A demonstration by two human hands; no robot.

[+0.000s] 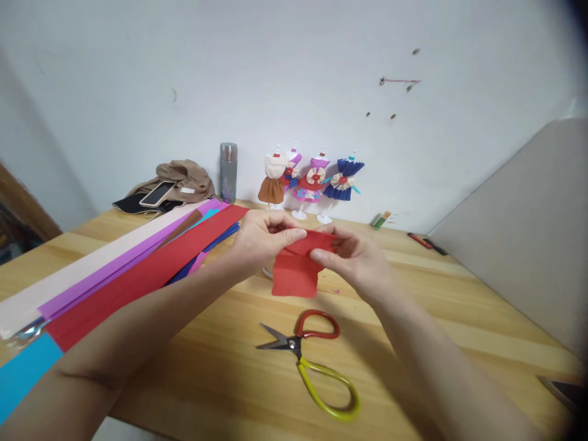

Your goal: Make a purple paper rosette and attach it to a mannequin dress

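Observation:
Both hands hold a small piece of red crepe paper (294,272) above the wooden table (220,367). My left hand (261,236) pinches its upper left edge with thumb and fingers closed. My right hand (356,254) pinches the upper right edge, where the paper folds over. The paper's lower part hangs free between the hands. Scissors (312,361) with one red and one yellow-green handle lie on the table just below the hands, blades slightly apart and pointing left.
Long strips of crepe paper (124,269) in cream, purple, red, dark blue and cyan lie along the left. By the wall stand several paper-dress figures (310,180), a grey flask (228,171), a brown cloth with a phone (169,187). A grey board (528,233) leans at right.

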